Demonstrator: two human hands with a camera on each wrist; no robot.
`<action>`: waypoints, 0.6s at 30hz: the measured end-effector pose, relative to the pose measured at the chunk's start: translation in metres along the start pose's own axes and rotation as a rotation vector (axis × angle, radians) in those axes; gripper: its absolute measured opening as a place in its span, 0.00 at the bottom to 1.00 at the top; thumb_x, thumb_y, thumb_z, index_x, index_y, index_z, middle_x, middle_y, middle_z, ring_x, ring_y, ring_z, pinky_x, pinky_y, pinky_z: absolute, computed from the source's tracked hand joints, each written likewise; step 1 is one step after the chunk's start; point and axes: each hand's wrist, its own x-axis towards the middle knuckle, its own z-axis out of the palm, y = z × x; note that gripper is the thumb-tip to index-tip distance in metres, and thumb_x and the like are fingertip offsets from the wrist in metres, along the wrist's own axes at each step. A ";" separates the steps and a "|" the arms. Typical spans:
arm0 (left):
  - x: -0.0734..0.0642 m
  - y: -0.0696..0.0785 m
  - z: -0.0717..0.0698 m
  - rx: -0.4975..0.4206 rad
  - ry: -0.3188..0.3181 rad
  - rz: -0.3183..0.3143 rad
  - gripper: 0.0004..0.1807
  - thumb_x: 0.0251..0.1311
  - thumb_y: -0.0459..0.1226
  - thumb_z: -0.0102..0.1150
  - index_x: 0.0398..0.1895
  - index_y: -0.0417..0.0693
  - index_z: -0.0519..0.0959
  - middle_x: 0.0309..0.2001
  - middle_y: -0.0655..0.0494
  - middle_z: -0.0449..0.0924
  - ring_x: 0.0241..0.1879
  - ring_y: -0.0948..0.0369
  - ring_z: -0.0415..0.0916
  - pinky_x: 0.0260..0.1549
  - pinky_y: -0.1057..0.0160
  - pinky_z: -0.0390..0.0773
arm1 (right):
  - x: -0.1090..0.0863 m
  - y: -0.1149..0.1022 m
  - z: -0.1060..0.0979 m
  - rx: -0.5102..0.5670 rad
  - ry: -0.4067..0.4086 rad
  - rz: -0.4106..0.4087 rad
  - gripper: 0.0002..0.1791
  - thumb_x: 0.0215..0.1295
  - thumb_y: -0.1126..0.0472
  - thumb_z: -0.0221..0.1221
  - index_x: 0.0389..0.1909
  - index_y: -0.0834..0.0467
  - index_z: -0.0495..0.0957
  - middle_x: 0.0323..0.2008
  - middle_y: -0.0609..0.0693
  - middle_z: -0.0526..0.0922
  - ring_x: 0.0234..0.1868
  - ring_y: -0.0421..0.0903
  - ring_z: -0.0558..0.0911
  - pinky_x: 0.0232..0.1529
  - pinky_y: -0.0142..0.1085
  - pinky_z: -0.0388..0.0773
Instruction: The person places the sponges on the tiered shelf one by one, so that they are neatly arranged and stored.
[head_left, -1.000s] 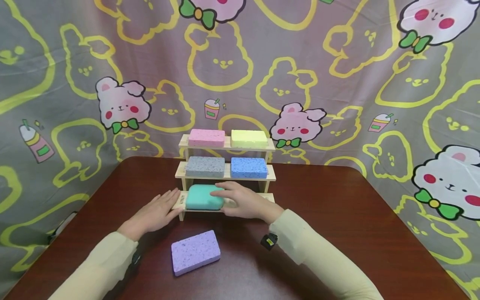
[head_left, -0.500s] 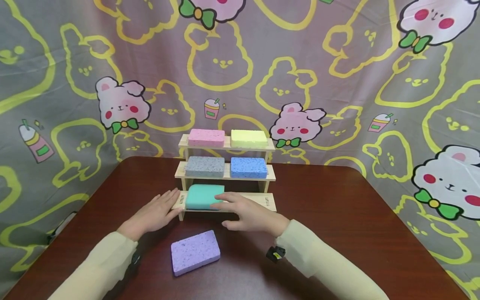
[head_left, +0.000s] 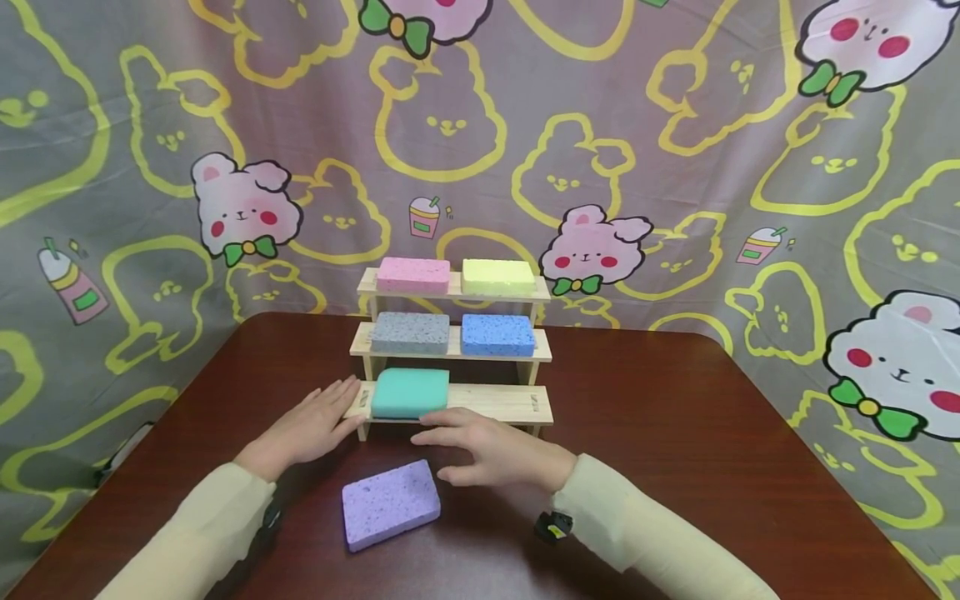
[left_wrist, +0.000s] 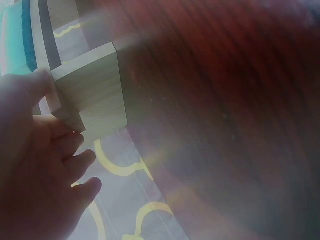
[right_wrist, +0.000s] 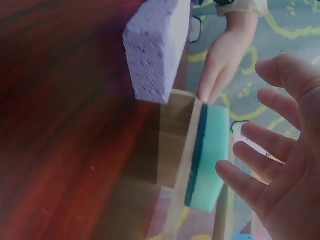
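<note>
My left hand [head_left: 303, 433] holds the left end of a stepped wooden display rack [head_left: 510, 403], thumb at the front edge of its lowest board. In the left wrist view, the fingers lie around that board's end. A teal sponge [head_left: 410, 393] with a dark scouring layer beneath sits on the left of this board. My right hand [head_left: 498, 450] hovers in front of the rack, fingers spread and holding nothing. Just left of it, a speckled purple sponge [head_left: 392, 505] lies flat on the table at a slant. Its thumb is close to the purple sponge, apart from it.
A grey sponge [head_left: 410, 333] and a blue sponge [head_left: 498, 335] sit on the middle step. Above them are a pink sponge [head_left: 413, 275] and a yellow sponge [head_left: 498, 277]. A patterned curtain [head_left: 465, 100] hangs behind the dark wooden table [head_left: 675, 467].
My right hand has let go of the teal sponge and drawn back towards me, down near the purple sponge. The left hand has stayed at the rack's end.
</note>
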 end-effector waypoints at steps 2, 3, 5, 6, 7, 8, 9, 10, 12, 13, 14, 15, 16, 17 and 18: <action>0.000 0.000 0.000 0.001 -0.001 -0.002 0.35 0.66 0.47 0.47 0.66 0.29 0.56 0.66 0.34 0.54 0.64 0.40 0.51 0.60 0.42 0.52 | 0.000 -0.001 0.004 0.015 -0.020 0.002 0.25 0.61 0.56 0.59 0.60 0.56 0.70 0.61 0.54 0.67 0.63 0.45 0.63 0.62 0.33 0.57; 0.000 0.000 0.000 0.002 -0.003 -0.003 0.35 0.66 0.47 0.47 0.66 0.29 0.56 0.66 0.34 0.54 0.64 0.40 0.51 0.60 0.42 0.52 | 0.000 -0.002 0.006 0.023 -0.031 0.003 0.25 0.62 0.56 0.59 0.60 0.56 0.70 0.61 0.53 0.67 0.63 0.44 0.62 0.62 0.33 0.57; 0.001 0.000 0.000 0.004 -0.003 -0.001 0.35 0.66 0.47 0.47 0.66 0.29 0.56 0.66 0.34 0.54 0.64 0.40 0.51 0.59 0.42 0.52 | 0.000 -0.003 0.010 0.030 -0.051 0.000 0.25 0.62 0.55 0.59 0.60 0.55 0.70 0.61 0.53 0.67 0.64 0.44 0.62 0.62 0.32 0.56; 0.001 0.000 0.001 0.004 -0.003 -0.003 0.35 0.66 0.47 0.47 0.66 0.29 0.56 0.66 0.34 0.54 0.64 0.40 0.51 0.60 0.42 0.52 | 0.000 -0.004 0.013 0.028 -0.058 -0.005 0.25 0.62 0.55 0.59 0.60 0.55 0.70 0.61 0.53 0.67 0.64 0.44 0.62 0.62 0.32 0.56; 0.001 0.000 0.001 0.006 -0.003 -0.003 0.35 0.66 0.47 0.47 0.66 0.29 0.56 0.66 0.34 0.54 0.65 0.40 0.51 0.60 0.42 0.52 | 0.001 -0.004 0.015 0.025 -0.065 -0.011 0.25 0.62 0.54 0.58 0.60 0.55 0.70 0.61 0.53 0.67 0.64 0.44 0.62 0.62 0.31 0.56; 0.001 0.000 0.000 0.005 -0.003 -0.003 0.35 0.66 0.47 0.47 0.66 0.29 0.56 0.66 0.34 0.54 0.65 0.40 0.51 0.60 0.42 0.52 | 0.001 -0.004 0.017 0.023 -0.073 -0.014 0.25 0.62 0.54 0.59 0.60 0.55 0.70 0.62 0.54 0.67 0.64 0.44 0.62 0.62 0.31 0.56; 0.001 0.000 0.000 0.006 -0.003 -0.004 0.35 0.66 0.47 0.47 0.66 0.29 0.56 0.66 0.34 0.54 0.65 0.40 0.51 0.60 0.42 0.52 | 0.001 -0.005 0.020 0.027 -0.078 -0.019 0.26 0.61 0.54 0.59 0.60 0.55 0.70 0.61 0.54 0.67 0.64 0.44 0.62 0.62 0.31 0.56; 0.001 0.001 0.000 0.007 0.000 -0.002 0.35 0.66 0.47 0.47 0.66 0.29 0.56 0.66 0.34 0.54 0.64 0.40 0.51 0.60 0.42 0.52 | 0.001 -0.005 0.022 0.029 -0.087 -0.020 0.26 0.61 0.53 0.59 0.60 0.55 0.70 0.62 0.55 0.67 0.64 0.43 0.62 0.62 0.31 0.55; 0.001 0.001 -0.001 0.008 0.003 -0.003 0.34 0.66 0.46 0.47 0.65 0.29 0.56 0.65 0.34 0.55 0.64 0.40 0.52 0.60 0.42 0.53 | 0.001 -0.005 0.026 0.044 -0.103 -0.018 0.27 0.61 0.52 0.59 0.60 0.55 0.70 0.62 0.56 0.66 0.64 0.43 0.61 0.62 0.31 0.55; 0.001 0.002 -0.001 0.009 0.006 -0.002 0.34 0.66 0.46 0.47 0.65 0.28 0.57 0.65 0.34 0.55 0.64 0.40 0.52 0.59 0.42 0.53 | 0.002 -0.005 0.028 0.056 -0.111 -0.015 0.27 0.61 0.52 0.59 0.60 0.55 0.70 0.62 0.56 0.66 0.64 0.43 0.61 0.62 0.30 0.54; 0.001 0.002 -0.002 0.009 0.008 -0.001 0.34 0.66 0.46 0.47 0.65 0.28 0.57 0.65 0.33 0.56 0.64 0.40 0.52 0.59 0.42 0.53 | 0.002 -0.005 0.029 0.066 -0.118 -0.012 0.27 0.61 0.52 0.60 0.60 0.55 0.70 0.62 0.57 0.66 0.64 0.43 0.61 0.62 0.30 0.54; 0.001 0.003 -0.002 0.012 0.010 0.001 0.33 0.66 0.45 0.47 0.65 0.28 0.57 0.65 0.33 0.56 0.64 0.40 0.53 0.59 0.42 0.54 | 0.002 -0.006 0.030 0.075 -0.123 -0.009 0.27 0.61 0.52 0.60 0.60 0.55 0.70 0.62 0.57 0.66 0.64 0.44 0.61 0.62 0.30 0.54; 0.001 0.003 -0.002 0.013 0.012 0.002 0.33 0.66 0.45 0.47 0.65 0.28 0.57 0.64 0.33 0.57 0.63 0.39 0.53 0.59 0.42 0.54 | 0.003 -0.006 0.032 0.079 -0.127 -0.007 0.27 0.60 0.52 0.60 0.60 0.55 0.70 0.62 0.57 0.65 0.64 0.44 0.61 0.62 0.30 0.54; 0.001 0.003 -0.003 0.013 0.011 0.002 0.33 0.66 0.45 0.47 0.65 0.28 0.58 0.64 0.33 0.57 0.63 0.39 0.53 0.59 0.42 0.54 | 0.003 -0.006 0.033 0.082 -0.128 -0.006 0.27 0.60 0.52 0.61 0.60 0.55 0.70 0.62 0.57 0.65 0.64 0.44 0.60 0.62 0.30 0.54; 0.001 0.004 -0.003 0.013 0.010 0.003 0.33 0.66 0.45 0.47 0.65 0.28 0.58 0.64 0.33 0.57 0.63 0.40 0.53 0.59 0.42 0.54 | 0.004 -0.006 0.034 0.084 -0.130 -0.006 0.27 0.59 0.53 0.61 0.60 0.55 0.70 0.62 0.57 0.65 0.64 0.44 0.60 0.62 0.30 0.54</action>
